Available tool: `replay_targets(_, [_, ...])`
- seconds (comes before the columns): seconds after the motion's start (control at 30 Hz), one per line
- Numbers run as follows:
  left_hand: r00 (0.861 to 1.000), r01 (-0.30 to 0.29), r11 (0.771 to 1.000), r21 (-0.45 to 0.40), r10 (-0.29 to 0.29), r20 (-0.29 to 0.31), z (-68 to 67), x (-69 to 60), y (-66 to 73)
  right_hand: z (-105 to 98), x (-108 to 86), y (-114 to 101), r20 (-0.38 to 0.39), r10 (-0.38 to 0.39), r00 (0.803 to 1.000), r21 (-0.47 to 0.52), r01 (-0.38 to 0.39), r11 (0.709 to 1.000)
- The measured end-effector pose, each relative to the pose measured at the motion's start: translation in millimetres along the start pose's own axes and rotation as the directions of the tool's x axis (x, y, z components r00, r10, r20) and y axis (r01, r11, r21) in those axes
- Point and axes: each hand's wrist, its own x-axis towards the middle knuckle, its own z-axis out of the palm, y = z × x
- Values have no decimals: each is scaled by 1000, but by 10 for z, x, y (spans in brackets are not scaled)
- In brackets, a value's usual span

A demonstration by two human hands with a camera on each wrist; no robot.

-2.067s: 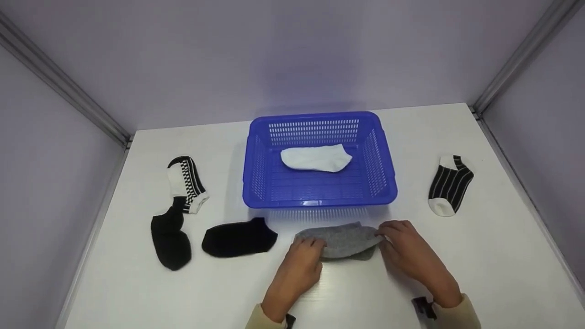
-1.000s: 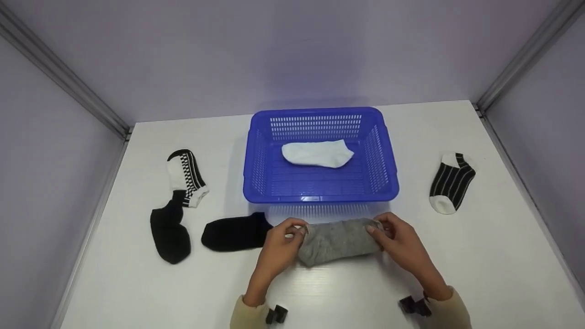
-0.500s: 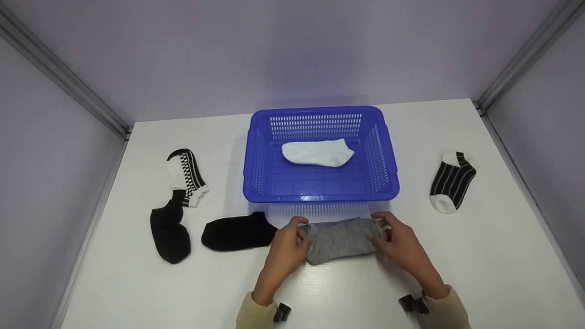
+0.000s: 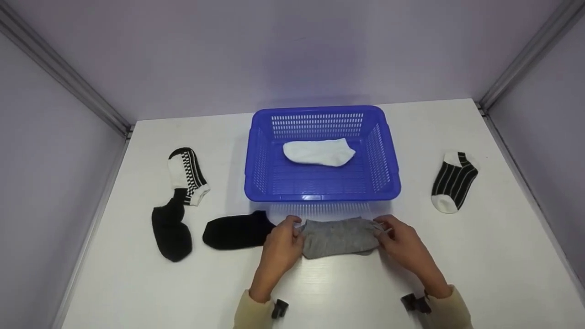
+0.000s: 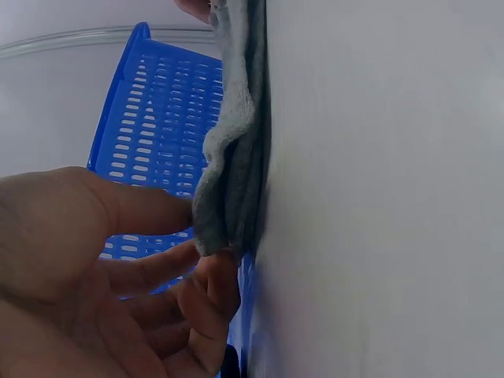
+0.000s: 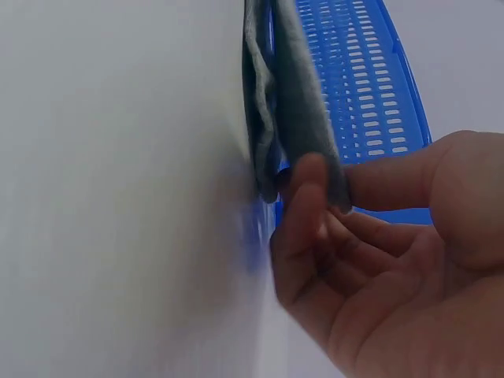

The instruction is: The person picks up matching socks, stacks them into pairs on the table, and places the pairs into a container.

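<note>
In the head view, grey socks (image 4: pixel 340 237) lie in layers on the white table, one nearly covering the other. My left hand (image 4: pixel 281 244) pinches their left end between thumb and fingers. At the right end, my right hand (image 4: pixel 404 244) pinches the upper grey sock. The right wrist view shows that sock's edge (image 6: pixel 303 102) raised apart from the layer beneath, between thumb and fingertips. Folded grey fabric (image 5: pixel 228 134) meets the left thumb and fingers in the left wrist view. A black sock (image 4: pixel 237 230) lies just left of my left hand.
Behind the hands stands a blue basket (image 4: pixel 322 198) with a white sock (image 4: pixel 320 152) inside. To the left lie another black sock (image 4: pixel 171 233) and a checkered black-and-white sock (image 4: pixel 187 176), touching. A striped black-and-white sock (image 4: pixel 454 183) lies at the right.
The upper grey sock was turned and drawn straight between both hands, and now lies flatter over the other. My left hand shifted from on top of the fabric to its left end.
</note>
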Motion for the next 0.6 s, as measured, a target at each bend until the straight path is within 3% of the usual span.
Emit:
replay_targets(0.1, [999, -12, 1000, 23, 13, -29, -1, -24, 48, -8, 1, -12, 0, 21, 1000, -27, -21, 999])
replay_targets(0.2, [996, -80, 997, -9, 80, -47, 8, -36, 114, -16, 3, -8, -7, 31, 999, -35, -32, 999])
replay_targets(0.37, [977, -189, 969, -158, 201, 69, 66, -26, 220, -27, 2, -10, -12, 28, 1000, -50, -29, 998])
replay_targets(0.43, [973, -174, 973, -149, 193, 124, 99, -18, 253, -30, 3, -12, -14, 22, 1000, -52, -23, 998])
replay_targets(0.6, [970, -112, 994, -7, 110, 218, 157, -11, 315, -18, -10, -26, -6, -19, 1000, 39, 19, 999])
